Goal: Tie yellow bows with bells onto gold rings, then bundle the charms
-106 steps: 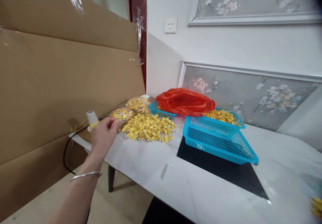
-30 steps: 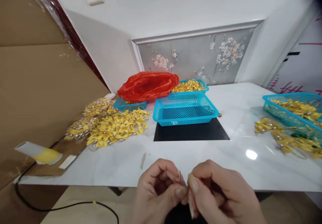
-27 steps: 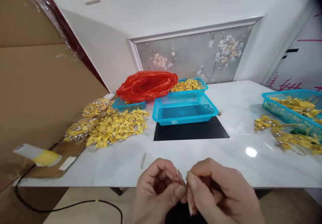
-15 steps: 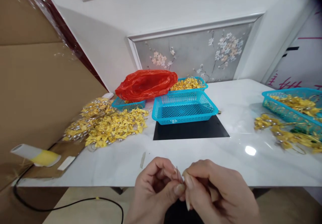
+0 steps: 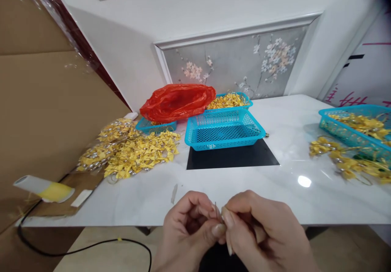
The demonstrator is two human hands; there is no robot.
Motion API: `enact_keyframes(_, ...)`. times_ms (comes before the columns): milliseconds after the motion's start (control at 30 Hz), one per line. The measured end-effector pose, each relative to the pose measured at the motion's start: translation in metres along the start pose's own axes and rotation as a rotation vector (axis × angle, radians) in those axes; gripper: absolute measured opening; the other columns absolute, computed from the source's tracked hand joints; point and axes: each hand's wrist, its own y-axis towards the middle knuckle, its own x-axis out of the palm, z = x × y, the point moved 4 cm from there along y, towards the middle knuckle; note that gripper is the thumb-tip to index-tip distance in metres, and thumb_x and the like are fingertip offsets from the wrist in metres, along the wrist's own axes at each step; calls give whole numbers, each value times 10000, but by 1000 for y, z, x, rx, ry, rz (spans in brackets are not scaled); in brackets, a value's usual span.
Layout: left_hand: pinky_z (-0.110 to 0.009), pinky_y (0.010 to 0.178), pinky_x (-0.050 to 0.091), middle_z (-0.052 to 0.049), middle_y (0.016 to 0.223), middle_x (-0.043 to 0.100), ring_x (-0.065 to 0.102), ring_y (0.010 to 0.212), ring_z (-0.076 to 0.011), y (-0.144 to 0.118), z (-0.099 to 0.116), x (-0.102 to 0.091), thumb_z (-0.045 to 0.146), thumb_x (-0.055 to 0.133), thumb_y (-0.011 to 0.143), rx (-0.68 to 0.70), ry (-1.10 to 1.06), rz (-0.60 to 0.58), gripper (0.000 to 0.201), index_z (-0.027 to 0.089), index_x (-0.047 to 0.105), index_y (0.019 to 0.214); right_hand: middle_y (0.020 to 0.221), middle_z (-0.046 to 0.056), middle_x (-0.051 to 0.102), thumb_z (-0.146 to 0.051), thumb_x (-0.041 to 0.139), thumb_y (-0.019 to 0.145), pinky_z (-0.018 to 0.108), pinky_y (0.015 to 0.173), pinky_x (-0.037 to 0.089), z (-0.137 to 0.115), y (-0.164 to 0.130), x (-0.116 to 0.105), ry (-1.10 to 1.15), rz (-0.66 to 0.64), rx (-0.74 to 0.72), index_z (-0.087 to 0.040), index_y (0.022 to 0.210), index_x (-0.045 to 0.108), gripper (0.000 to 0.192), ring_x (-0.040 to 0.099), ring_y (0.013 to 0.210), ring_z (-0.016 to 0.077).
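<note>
Close together at the table's front edge, both hands are closed in a pinch. My left hand [image 5: 189,231] grips a thin needle-like piece [image 5: 216,210] between thumb and forefinger, its tip sticking up. Right beside it, my right hand [image 5: 265,227] has thumb and forefinger pressed together near the same piece; whatever lies between those fingertips is too small and covered to make out. Beyond the hands, a turquoise mesh basket [image 5: 224,145] rests partly on a black mat [image 5: 232,160].
Yellow bow-like pieces with silvery beads [image 5: 137,156] are heaped at left. A red plastic bag [image 5: 177,101] lies over small baskets behind. At right stands another turquoise basket [image 5: 351,127] of yellow pieces. A cardboard wall [image 5: 55,109] and a white-and-yellow tube [image 5: 44,188] are on the left.
Both hands stay almost in place, still pinched together, with only a slight shift of the right fingers. The things on the table have not moved.
</note>
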Motion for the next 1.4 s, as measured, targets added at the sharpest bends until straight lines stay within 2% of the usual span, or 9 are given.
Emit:
enact_keyframes(633, -142, 574, 514, 33, 651, 699, 635, 580, -79, -1, 1, -1, 162, 859, 645, 5, 41, 10, 177, 196, 696, 707, 438, -73, 482, -192, 475, 884, 166, 306, 141, 3, 0, 2, 24, -3, 16, -183, 680, 538, 214, 254, 332, 22)
enact_keyframes(833, -169, 584, 520, 25, 649, 691, 630, 586, -92, -2, 0, 0, 199, 866, 639, -4, 78, 21, 199, 189, 679, 706, 475, -67, 496, -204, 499, 896, 149, 335, 234, 6, 0, 2, 77, -8, 23, -178, 725, 567, 186, 376, 368, 35)
enact_keyframes(1000, -165, 576, 511, 24, 627, 687, 623, 574, -91, -2, 3, 0, 206, 880, 613, 36, 119, 59, 225, 183, 673, 696, 546, -36, 550, -198, 512, 911, 149, 358, 268, 5, 3, 2, 183, -38, 48, -168, 756, 613, 187, 423, 418, 43)
enact_keyframes(1100, -164, 560, 496, 25, 599, 678, 611, 554, -87, -3, 1, -1, 215, 872, 629, 46, 133, 56, 219, 180, 662, 683, 570, -18, 586, -215, 543, 892, 156, 392, 302, 5, 5, 1, 253, -84, 105, -160, 740, 641, 189, 451, 448, 54)
enact_keyframes(1200, -164, 541, 476, 25, 573, 670, 590, 531, -84, -4, -3, -2, 223, 857, 653, 39, 146, 29, 209, 183, 655, 692, 572, -5, 599, -286, 567, 876, 174, 464, 377, 10, 6, 3, 374, -172, 284, -156, 726, 654, 217, 508, 496, 82)
enact_keyframes(1300, -160, 554, 471, 27, 601, 661, 592, 567, -92, -5, 0, -2, 194, 862, 634, 65, 197, 67, 203, 198, 677, 719, 558, -26, 533, -331, 585, 859, 186, 459, 321, 14, 6, 4, 420, -240, 415, -157, 715, 633, 231, 420, 495, 77)
enact_keyframes(1400, -185, 622, 501, -1, 759, 688, 616, 669, -122, -7, 15, -1, 203, 861, 627, 193, 310, 106, 281, 253, 753, 882, 554, -56, 419, -342, 585, 862, 199, 456, 226, 13, 7, 4, 399, -269, 408, -158, 701, 582, 244, 296, 506, 68)
